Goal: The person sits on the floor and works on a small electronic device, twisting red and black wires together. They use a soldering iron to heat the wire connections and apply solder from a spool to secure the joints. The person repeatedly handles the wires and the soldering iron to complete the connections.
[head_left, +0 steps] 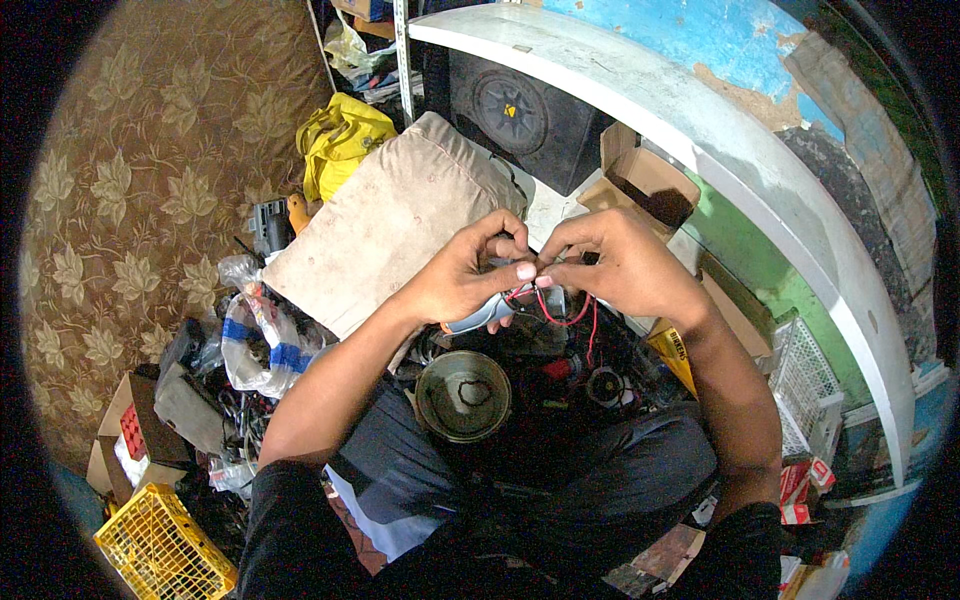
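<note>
Both my hands meet in front of me above my lap, fingertips almost touching. My left hand (480,265) is closed, pinching a thin wire between thumb and forefinger. Cradled under that hand is a blue-grey object (478,318), mostly covered by the fingers, so its kind does not show. My right hand (625,262) is also closed, its thumb and forefinger pinching at the wire from the other side. A red wire (566,323) loops down beneath the right fingers, and one strand hangs lower. The exact point where the fingertips grip is too small to make out.
A round metal tin (435,395) stands below my hands, among dark cluttered parts. Beyond lies a beige cushion (390,220), with a yellow bag (340,150) and a black speaker box (470,75) behind. An opened cardboard box (625,150) stands right; a yellow crate (165,545) sits lower left.
</note>
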Demonstrator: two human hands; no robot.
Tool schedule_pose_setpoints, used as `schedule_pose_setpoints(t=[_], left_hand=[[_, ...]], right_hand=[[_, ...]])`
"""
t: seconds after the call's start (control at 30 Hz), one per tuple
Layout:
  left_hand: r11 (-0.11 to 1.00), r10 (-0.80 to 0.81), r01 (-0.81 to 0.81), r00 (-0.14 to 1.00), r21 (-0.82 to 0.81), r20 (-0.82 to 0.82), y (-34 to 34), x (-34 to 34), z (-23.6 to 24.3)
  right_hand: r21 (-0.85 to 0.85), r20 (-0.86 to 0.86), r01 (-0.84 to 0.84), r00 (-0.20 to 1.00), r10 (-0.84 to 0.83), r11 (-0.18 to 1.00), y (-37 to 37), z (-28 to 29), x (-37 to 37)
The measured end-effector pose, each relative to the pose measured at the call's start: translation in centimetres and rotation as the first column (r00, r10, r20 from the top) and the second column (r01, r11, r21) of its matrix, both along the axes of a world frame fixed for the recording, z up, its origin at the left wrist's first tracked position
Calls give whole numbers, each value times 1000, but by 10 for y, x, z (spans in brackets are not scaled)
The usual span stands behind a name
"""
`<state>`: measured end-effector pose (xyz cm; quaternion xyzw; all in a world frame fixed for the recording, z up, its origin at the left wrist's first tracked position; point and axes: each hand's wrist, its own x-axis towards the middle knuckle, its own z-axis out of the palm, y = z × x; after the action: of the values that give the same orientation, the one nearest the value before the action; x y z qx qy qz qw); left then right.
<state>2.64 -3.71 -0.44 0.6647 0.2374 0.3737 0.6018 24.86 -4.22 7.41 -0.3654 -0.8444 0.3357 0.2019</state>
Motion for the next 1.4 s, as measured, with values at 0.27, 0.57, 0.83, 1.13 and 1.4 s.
schedule_pose_setpoints(t=[0.27, 0.57, 0.83, 1.13, 1.4], left_hand=[[988, -24, 51, 983, 144, -183, 8, -2, -1], [944, 79, -3, 973, 330, -218, 5, 9, -5], [969, 89, -37, 974, 244, -206, 2, 5, -7], [986, 20, 3, 990, 166, -139, 4, 2, -2], [998, 17, -11, 995, 58, -96, 8, 4, -4]], right_hand=[[444, -51, -106, 988, 143, 890, 7, -16, 0], [269, -17, 202, 979, -205, 942, 6, -18, -12], [-160, -37, 232, 970, -240, 960, 11, -18, -9], [-243, -105, 113, 984, -142, 963, 21, -20, 6], [221, -136, 11, 991, 20, 975, 41, -68, 15]])
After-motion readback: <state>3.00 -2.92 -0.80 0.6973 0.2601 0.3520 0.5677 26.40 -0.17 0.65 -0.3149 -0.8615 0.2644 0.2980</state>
